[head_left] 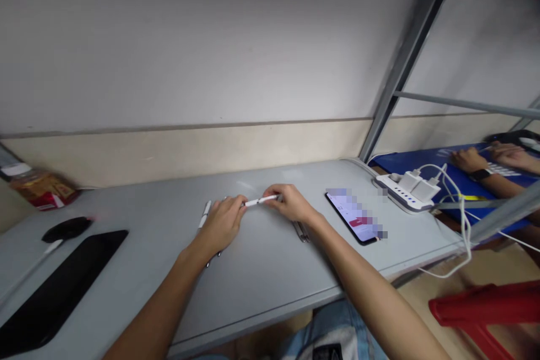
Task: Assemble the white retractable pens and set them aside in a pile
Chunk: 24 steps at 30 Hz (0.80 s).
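Observation:
Between my two hands a slim white pen [254,202] lies almost level, just above the grey desk. My left hand [223,221] is closed on its left end, fingertips pinching the barrel. The other end is pinched by my right hand [290,202]. Whether the pen is in one piece or two I cannot tell. More white pens [205,212] lie beside and partly under my left hand, with some tips showing below it. Other pens [301,231] with silvery ends lie by my right wrist, partly hidden by it.
On the right lie a lit phone [354,216] and a power strip [403,192] with chargers and white cables. At left are a black tablet-like slab [63,289], a black mouse-like object [67,229] and a jar [42,187]. Another person's hands [470,160] rest on a blue table beyond the metal frame.

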Available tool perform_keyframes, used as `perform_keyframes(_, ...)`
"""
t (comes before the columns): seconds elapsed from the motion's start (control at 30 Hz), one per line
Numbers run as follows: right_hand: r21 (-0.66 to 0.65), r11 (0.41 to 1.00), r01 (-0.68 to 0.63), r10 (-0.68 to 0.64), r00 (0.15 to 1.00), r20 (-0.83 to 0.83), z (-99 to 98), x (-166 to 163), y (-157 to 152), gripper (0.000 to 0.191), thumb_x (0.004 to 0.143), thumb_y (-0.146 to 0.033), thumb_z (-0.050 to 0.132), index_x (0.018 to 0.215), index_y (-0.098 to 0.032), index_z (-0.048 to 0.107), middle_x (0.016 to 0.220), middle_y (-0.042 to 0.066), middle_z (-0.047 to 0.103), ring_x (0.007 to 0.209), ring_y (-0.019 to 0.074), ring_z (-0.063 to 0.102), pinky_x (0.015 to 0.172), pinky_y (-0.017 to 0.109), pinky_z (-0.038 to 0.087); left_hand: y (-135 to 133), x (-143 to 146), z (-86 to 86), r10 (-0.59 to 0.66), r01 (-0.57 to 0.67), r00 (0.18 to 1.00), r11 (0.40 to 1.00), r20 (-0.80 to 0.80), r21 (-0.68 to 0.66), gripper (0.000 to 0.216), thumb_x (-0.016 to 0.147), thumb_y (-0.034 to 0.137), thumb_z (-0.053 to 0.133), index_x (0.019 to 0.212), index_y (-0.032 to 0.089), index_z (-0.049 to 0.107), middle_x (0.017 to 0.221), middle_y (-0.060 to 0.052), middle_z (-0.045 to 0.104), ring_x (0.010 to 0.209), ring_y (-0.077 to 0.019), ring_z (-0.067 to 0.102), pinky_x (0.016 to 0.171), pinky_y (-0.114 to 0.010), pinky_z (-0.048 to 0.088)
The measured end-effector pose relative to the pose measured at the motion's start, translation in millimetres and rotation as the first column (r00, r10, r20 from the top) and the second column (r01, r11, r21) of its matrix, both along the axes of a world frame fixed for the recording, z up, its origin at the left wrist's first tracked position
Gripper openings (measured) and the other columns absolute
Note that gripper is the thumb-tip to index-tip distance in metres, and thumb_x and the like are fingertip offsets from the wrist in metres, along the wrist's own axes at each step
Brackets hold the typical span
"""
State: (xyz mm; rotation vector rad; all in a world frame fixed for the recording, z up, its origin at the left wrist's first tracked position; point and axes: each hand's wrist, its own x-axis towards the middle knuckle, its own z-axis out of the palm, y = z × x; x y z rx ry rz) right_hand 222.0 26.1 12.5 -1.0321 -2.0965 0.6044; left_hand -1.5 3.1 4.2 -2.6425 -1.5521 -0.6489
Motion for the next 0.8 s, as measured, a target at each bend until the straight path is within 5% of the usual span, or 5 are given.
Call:
perform_keyframes(0.13,0.111,0.994,0.023,-0.022,1.0,-0.01,-1.2,-3.3,-1.1,0.025,0.08,-0.019,0.064,0.106,-0.017,0.064,0.1,0.007,0.065,0.089,0.0165,0.057,0.08,0.027,0.041,0.7,-0.4,-0.8,0.014,-0.014,1.0,1.0,0.016,-0.012,0.029,0.097,0.036,0.028,0.102,0.022,0.053,0.091,-0.005,0.063,0.087,-0.0209,0.057,0.081,-0.035,0.037)
perform_keyframes(0.27,0.129,0.991,-0.036,0.024,0.995,0.092,-3.1,-8.0,-3.9,0.018,0.091,-0.019,0.05,0.1,-0.017,0.066,0.094,0.007,0.066,0.087,0.0173,0.059,0.08,0.028,0.041,-1.2,0.8,1.4,0.017,-0.017,0.999,1.0,-0.028,-0.003,0.029,0.097,0.036,0.027,0.098,0.021,0.052,0.088,-0.005,0.063,0.085,-0.0211,0.057,0.079,-0.036,0.036)
perform_keyframes(0.47,0.297,0.948,0.118,-0.171,0.973,0.158,-3.2,-20.6,-12.8,0.04,0.083,-0.017,0.061,0.122,-0.02,0.054,0.114,0.01,0.058,0.098,0.02,0.054,0.084,0.032,0.038,-4.5,8.1,0.9,0.025,-0.022,0.998,0.998,-0.062,0.051,0.03,0.099,0.031,0.024,0.092,0.021,0.051,0.09,-0.005,0.062,0.086,-0.0209,0.055,0.079,-0.036,0.034)
perform_keyframes(0.63,0.351,0.934,0.06,-0.202,0.901,0.385,-6.0,-30.9,-15.3,0.022,0.096,-0.021,0.043,0.096,-0.019,0.065,0.09,0.008,0.064,0.088,0.0198,0.054,0.083,0.036,0.033,-6.0,12.1,-1.4,0.082,-0.066,0.988,0.991,-0.134,0.118,0.03,0.098,0.029,0.027,0.089,0.02,0.054,0.087,-0.006,0.063,0.086,-0.0229,0.054,0.075,-0.037,0.033)
perform_keyframes(0.8,0.372,0.927,0.057,-0.198,0.914,0.353,-8.1,-33.5,-14.8,0.02,0.089,-0.012,0.05,0.104,-0.017,0.062,0.099,0.008,0.06,0.09,0.0197,0.051,0.076,0.03,0.037,-8.8,13.9,1.5,0.108,-0.086,0.98,0.987,-0.168,0.133,0.032,0.098,0.03,0.027,0.084,0.02,0.054,0.082,-0.005,0.062,0.084,-0.0229,0.054,0.075,-0.037,0.033)
